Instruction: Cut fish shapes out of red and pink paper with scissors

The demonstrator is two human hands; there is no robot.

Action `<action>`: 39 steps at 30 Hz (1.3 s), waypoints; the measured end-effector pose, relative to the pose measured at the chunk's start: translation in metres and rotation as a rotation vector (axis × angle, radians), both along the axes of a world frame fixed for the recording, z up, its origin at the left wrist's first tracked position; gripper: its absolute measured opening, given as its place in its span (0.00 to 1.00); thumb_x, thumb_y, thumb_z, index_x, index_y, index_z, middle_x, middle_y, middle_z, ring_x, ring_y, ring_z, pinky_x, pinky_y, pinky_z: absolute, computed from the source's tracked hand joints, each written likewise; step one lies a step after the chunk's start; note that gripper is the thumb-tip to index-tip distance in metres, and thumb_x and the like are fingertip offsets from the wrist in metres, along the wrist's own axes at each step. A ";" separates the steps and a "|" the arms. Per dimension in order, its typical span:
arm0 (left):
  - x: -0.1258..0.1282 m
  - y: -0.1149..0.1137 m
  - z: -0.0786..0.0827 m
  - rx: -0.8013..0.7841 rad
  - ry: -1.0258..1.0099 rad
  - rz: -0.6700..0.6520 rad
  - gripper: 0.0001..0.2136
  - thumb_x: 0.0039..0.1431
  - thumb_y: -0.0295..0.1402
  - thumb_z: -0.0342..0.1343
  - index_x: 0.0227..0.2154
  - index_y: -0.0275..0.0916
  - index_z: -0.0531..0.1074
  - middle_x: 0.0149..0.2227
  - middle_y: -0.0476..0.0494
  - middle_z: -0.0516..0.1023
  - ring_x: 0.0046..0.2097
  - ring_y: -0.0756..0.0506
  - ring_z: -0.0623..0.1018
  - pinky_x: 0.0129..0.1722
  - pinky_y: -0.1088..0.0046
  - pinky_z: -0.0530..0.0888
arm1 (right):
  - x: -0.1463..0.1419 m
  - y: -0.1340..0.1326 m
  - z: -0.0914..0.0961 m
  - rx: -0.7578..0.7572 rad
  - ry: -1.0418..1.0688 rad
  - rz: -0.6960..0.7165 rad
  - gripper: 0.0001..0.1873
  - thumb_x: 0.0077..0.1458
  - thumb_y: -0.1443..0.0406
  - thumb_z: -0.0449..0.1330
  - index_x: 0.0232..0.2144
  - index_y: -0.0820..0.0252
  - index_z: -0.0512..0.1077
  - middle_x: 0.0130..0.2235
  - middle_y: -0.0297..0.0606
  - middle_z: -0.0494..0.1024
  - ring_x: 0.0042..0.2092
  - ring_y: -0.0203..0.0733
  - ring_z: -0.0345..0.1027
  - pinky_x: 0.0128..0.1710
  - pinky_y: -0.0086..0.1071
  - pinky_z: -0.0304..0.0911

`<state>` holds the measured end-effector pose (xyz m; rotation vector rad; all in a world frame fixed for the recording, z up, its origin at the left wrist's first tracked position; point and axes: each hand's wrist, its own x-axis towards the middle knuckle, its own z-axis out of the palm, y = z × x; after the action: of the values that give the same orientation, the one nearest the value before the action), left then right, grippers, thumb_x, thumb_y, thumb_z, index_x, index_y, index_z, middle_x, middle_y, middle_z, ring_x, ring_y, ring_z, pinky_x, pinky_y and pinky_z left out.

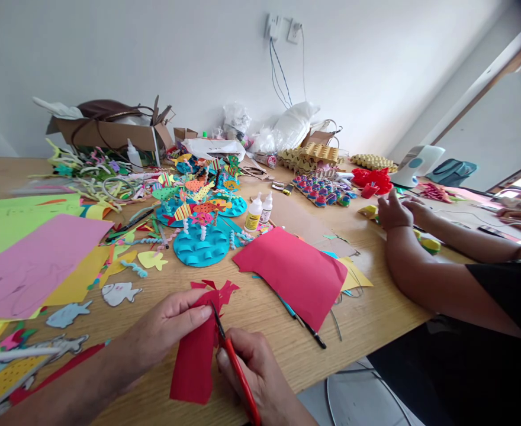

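My left hand [165,331] pinches a piece of red paper [196,355] near the table's front edge, thumb on top. The paper's upper end [214,293] is cut into jagged shapes. My right hand [254,370] grips red-handled scissors [238,370], whose dark blades point up into the red paper. Both hands hover just above the wooden table [376,319].
A red sheet [293,272] lies to the right, with pens beneath it. Pink, green and yellow sheets [34,260] and paper fish [118,291] lie left. Blue discs with paper fish [200,245], glue bottles [254,214], boxes and egg trays stand behind. Another person's arms [420,260] rest at right.
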<state>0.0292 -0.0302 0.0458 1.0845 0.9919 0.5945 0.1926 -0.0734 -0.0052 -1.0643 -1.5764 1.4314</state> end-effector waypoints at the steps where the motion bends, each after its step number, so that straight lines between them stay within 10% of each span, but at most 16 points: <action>1: 0.000 0.000 -0.001 -0.004 -0.006 0.004 0.10 0.50 0.40 0.58 0.33 0.41 0.75 0.26 0.52 0.73 0.31 0.49 0.70 0.31 0.77 0.67 | 0.000 0.000 0.000 -0.001 0.004 -0.001 0.18 0.57 0.59 0.50 0.18 0.60 0.54 0.21 0.27 0.52 0.24 0.30 0.43 0.21 0.25 0.42; 13: 0.001 -0.003 0.002 -0.005 0.022 0.125 0.13 0.46 0.42 0.61 0.35 0.43 0.75 0.27 0.52 0.75 0.32 0.48 0.70 0.32 0.77 0.68 | -0.001 0.000 0.000 -0.013 -0.012 0.011 0.17 0.57 0.59 0.50 0.20 0.60 0.55 0.21 0.27 0.53 0.24 0.30 0.44 0.22 0.25 0.43; 39: -0.005 0.003 0.010 -0.132 -0.021 -0.050 0.09 0.48 0.39 0.60 0.28 0.39 0.73 0.24 0.51 0.76 0.27 0.51 0.73 0.28 0.80 0.70 | 0.003 0.000 0.006 -0.004 -0.015 0.034 0.18 0.56 0.59 0.51 0.18 0.60 0.53 0.19 0.26 0.50 0.22 0.29 0.42 0.19 0.25 0.40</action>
<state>0.0245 -0.0269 0.0560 0.9816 0.9695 0.4923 0.1956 -0.0729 0.0011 -1.0571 -1.6096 1.4526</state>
